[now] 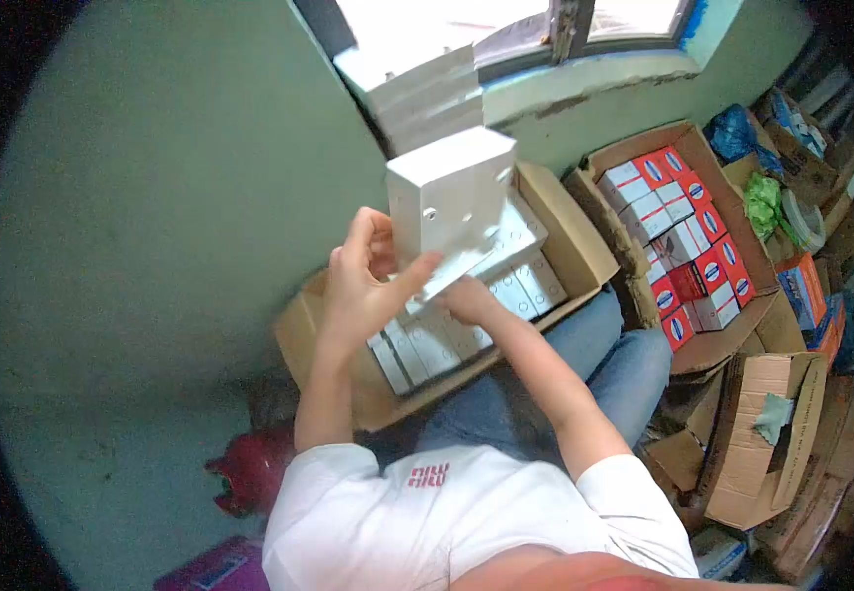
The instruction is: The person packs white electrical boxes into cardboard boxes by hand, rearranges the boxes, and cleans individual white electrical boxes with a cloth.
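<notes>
My left hand (373, 268) is closed on a white box-shaped plastic casing (461, 197), its thumb along the lower edge and its fingers behind the side. The casing has small round holes or screws on its face and is raised above an open carton (579, 231). Inside the carton lie rows of similar white casings (437, 345) marked with small circles. My right hand (466, 300) is low over these rows, just below the raised casing. Its fingers are curled; what they grip, if anything, is blurred and partly hidden.
More white casings (427, 94) are stacked by the window. To the right, another open carton (594, 167) holds red-and-white small boxes (683, 241). Torn cardboard (757, 433) and bags (763, 205) lie at the right. A red object (254, 473) stands by the wall.
</notes>
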The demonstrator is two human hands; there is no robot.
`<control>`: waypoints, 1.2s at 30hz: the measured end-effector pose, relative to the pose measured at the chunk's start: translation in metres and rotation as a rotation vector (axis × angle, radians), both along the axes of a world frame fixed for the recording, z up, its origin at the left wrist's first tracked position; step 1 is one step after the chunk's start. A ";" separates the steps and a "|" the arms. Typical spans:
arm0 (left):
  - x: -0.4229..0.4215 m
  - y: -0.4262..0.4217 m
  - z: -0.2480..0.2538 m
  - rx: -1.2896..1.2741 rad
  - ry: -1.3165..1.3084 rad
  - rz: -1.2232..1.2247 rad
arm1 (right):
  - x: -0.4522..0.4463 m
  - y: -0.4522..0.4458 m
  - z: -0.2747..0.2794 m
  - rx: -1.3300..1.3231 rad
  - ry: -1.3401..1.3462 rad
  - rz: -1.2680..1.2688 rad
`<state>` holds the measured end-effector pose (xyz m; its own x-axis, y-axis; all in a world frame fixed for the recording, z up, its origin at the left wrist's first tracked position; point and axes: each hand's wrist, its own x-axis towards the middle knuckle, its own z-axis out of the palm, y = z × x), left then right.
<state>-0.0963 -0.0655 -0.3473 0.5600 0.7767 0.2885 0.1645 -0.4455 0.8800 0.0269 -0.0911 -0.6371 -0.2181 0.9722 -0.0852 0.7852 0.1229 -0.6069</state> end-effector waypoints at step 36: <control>0.007 0.054 -0.048 0.726 0.253 0.321 | -0.070 -0.007 0.020 0.177 -0.218 0.081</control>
<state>-0.0894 -0.0113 -0.3955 0.4583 0.5791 0.6742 0.5346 -0.7856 0.3115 -0.0430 -0.0985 -0.6169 -0.2905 0.9564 0.0307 0.8780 0.2792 -0.3889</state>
